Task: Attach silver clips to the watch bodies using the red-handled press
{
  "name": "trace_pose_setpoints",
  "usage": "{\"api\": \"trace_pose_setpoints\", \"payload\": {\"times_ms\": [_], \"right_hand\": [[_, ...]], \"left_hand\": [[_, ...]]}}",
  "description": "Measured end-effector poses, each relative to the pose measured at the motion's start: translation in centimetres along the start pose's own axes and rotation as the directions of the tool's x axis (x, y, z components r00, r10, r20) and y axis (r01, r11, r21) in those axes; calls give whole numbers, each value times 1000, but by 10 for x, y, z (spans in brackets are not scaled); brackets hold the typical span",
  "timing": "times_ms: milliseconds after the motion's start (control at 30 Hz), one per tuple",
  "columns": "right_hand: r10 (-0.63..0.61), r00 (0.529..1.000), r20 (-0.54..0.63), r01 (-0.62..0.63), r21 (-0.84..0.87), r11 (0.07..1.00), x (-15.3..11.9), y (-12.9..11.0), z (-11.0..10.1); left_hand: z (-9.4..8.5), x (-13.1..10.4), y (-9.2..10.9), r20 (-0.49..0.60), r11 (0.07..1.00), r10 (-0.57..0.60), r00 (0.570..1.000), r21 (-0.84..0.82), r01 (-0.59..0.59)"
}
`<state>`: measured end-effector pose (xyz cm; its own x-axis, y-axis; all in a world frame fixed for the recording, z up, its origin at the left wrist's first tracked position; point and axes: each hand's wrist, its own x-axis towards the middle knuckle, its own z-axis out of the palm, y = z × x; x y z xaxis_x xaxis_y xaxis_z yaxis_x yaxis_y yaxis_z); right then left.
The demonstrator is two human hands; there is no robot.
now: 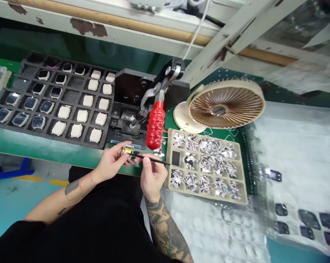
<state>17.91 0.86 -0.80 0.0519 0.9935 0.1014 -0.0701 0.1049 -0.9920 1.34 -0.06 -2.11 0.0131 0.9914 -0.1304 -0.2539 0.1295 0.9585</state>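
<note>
My left hand (112, 163) is closed around a small smartwatch case (127, 149), whose open side faces up and shows a yellow patch inside. In my right hand (153, 178) is a slim pair of dark tweezers (157, 160), with the tip over the case's right edge; whether it touches the inside cannot be told. Just beyond both hands stands a black toggle press (126, 120) with a red grip (155, 126). A few small silver pieces (158, 152) lie on the green bench below that grip.
On the left, a dark foam tray (71, 83) holds several watch cases, some screen-up, others pale-side-up. At right, a beige compartment tray (243, 175) contains many small metal pieces. A round fan (225, 104) stands behind it. Clear plastic trays (288, 146) with dark parts lie farther right.
</note>
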Motion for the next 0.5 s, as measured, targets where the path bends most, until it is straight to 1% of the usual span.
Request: {"api": "trace_pose_setpoints", "payload": {"times_ms": [67,133,200,233,300,400,467,500], "right_hand": [[-61,998,17,61,10,998,-2,-1,-3],[-147,988,-43,147,-6,989,-2,-1,-7],[-201,973,-115,199,-26,980,0,1,-9],[-201,972,-125,198,-33,980,1,3,-9],[-155,982,-108,153,-28,988,2,6,-6],[-70,992,-101,76,51,996,0,1,-4],[-68,991,-116,84,140,987,2,-14,-16],[-74,991,-108,93,182,979,7,-24,-29]], "left_hand": [[1,1,0,-24,1000,5,1000,-18,-6],[2,2,1,-44,999,5,999,-40,-6],[4,2,3,-57,998,0,998,-61,-4],[4,2,5,-61,997,-5,998,-71,0],[4,3,9,-62,996,-20,998,-91,14],[3,5,15,-65,990,-70,995,-130,61],[3,7,18,-89,985,-110,990,-147,96],[3,8,19,-104,984,-122,987,-142,106]]}}
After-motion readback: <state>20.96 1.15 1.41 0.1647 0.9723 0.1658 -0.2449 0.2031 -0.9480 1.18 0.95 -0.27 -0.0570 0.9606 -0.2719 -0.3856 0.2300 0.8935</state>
